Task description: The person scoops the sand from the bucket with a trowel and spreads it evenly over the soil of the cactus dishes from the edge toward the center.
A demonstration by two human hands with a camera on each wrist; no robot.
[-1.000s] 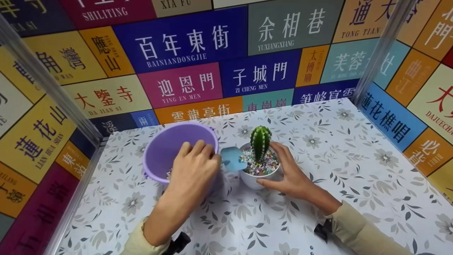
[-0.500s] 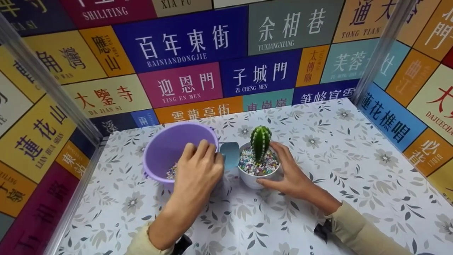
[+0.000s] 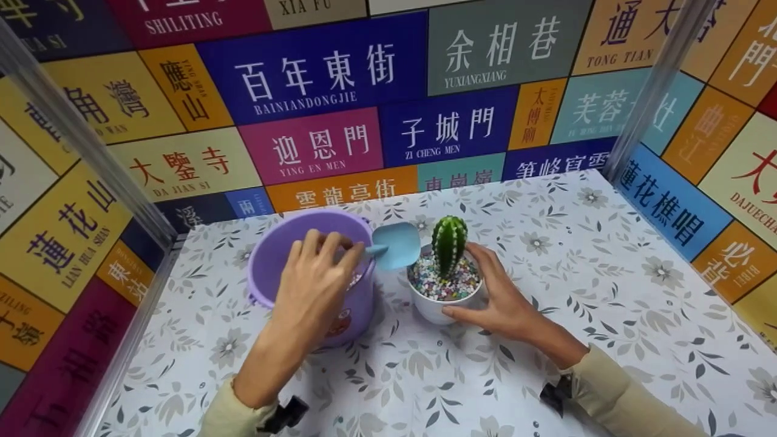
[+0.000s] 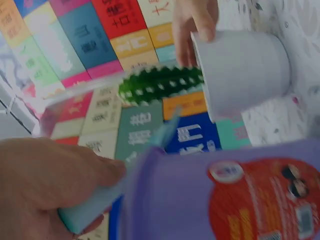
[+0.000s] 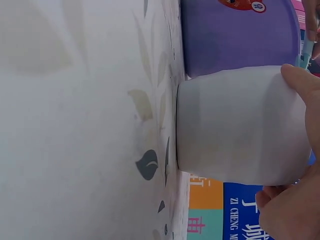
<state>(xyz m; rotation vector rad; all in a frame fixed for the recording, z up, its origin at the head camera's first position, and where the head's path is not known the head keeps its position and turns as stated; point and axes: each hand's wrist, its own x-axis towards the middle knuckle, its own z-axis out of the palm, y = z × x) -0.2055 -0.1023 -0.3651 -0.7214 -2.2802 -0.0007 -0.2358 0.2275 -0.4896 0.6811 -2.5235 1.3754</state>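
Note:
My left hand point(image 3: 312, 276) holds a small light-blue shovel by its handle, above the purple bucket point(image 3: 358, 312). The shovel's blade point(image 3: 397, 244) sticks out past the bucket's rim toward the white pot point(image 3: 438, 311), and nothing shows on it. In the left wrist view the fingers curl round the shovel handle point(image 4: 92, 207). My right hand point(image 3: 507, 297) grips the pot's right side, thumb in front and fingers behind. A green cactus point(image 3: 449, 246) stands upright in the pot among multicoloured pebbles point(image 3: 461, 284). My left hand hides part of the bucket's inside.
A white cloth with grey flowers and leaves point(image 3: 546, 243) covers the table. Lettered panels point(image 3: 315, 73) stand behind it and on both sides. The bucket and pot stand close together.
The shovel blade has drawn back from over the pot's pebbles, then risen beside the bucket rim. My left hand has shifted left. The right hand stays on the pot.

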